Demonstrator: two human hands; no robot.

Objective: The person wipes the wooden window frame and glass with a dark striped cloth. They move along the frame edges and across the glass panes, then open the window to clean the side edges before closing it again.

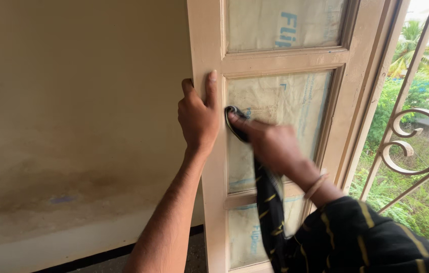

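Matt painted wooden shutter (209, 45), paper-covered panes (280, 111), soft black cloth (270, 212)

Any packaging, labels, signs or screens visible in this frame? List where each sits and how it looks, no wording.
Top panel sheet: packaging material behind the shutter's upper pane, beige, rectangular, blue print.
Middle panel sheet: behind the centre pane, beige, creased, faint blue print; the right hand presses a dark cloth on it.
Bottom panel sheet: lowest pane, beige, blue print.
No screens or signs.
Left hand grips the shutter's edge.
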